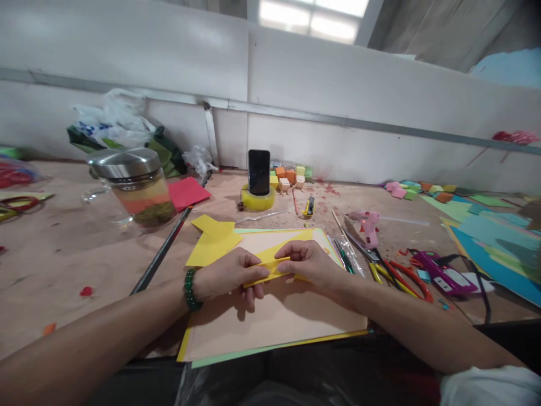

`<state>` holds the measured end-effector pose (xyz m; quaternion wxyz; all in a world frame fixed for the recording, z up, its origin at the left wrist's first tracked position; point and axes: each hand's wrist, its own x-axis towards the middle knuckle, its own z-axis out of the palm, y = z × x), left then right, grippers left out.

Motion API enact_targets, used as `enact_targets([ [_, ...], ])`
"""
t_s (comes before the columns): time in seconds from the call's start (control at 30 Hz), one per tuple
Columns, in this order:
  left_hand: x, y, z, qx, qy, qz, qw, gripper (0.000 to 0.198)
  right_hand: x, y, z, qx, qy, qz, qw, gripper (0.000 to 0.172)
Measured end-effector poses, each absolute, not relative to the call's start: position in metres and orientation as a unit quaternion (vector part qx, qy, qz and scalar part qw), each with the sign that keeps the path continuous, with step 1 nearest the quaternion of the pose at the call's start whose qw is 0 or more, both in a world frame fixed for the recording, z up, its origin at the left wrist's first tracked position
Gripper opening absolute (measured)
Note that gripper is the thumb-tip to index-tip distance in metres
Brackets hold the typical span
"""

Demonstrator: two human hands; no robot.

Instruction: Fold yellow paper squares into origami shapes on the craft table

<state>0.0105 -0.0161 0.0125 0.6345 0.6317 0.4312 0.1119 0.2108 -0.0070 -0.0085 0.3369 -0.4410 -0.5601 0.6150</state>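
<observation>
Between my two hands is a small folded piece of yellow paper (pixel 273 266), held above a stack of coloured sheets (pixel 279 318). My left hand (pixel 236 273), with a green bead bracelet (pixel 192 290) at its wrist, pinches the left end between thumb and fingers. At the right end, thumb and fingertips of my right hand (pixel 310 264) close on the same paper. Part of the paper is hidden behind the fingers. More yellow paper (pixel 215 248) lies left of my hands, partly over the stack.
A glass mug (pixel 143 194) with a metal lid stands at left. Behind the stack, a phone (pixel 259 172) leans upright on a yellow tape roll (pixel 257 198). To the right lie a pink glue gun (pixel 369 228), orange-handled pliers (pixel 412 279) and a purple device (pixel 443 273).
</observation>
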Motion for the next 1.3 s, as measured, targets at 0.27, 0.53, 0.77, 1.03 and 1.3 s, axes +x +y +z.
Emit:
enact_targets([
  [0.27,0.01,-0.016,0.009,0.603,0.428,0.142,0.658,0.051,0.211,-0.008,-0.006,-0.439,-0.574,0.602,0.338,0.034],
  [0.53,0.006,-0.015,0.001,0.575,0.39,0.167,0.699,0.061,0.212,-0.008,-0.008,-0.427,-0.576,0.603,0.349,0.034],
  [0.77,0.013,-0.018,0.008,0.588,0.432,0.163,0.664,0.052,0.211,-0.01,-0.008,-0.424,-0.58,0.606,0.342,0.03],
  [1.03,0.012,-0.017,0.005,0.71,0.436,0.145,0.534,0.035,0.211,-0.011,-0.003,-0.441,-0.612,0.58,0.307,0.021],
  [1.3,0.01,-0.021,0.006,0.899,0.399,0.103,0.146,0.031,0.216,-0.012,-0.003,-0.469,-0.757,0.402,0.212,0.009],
])
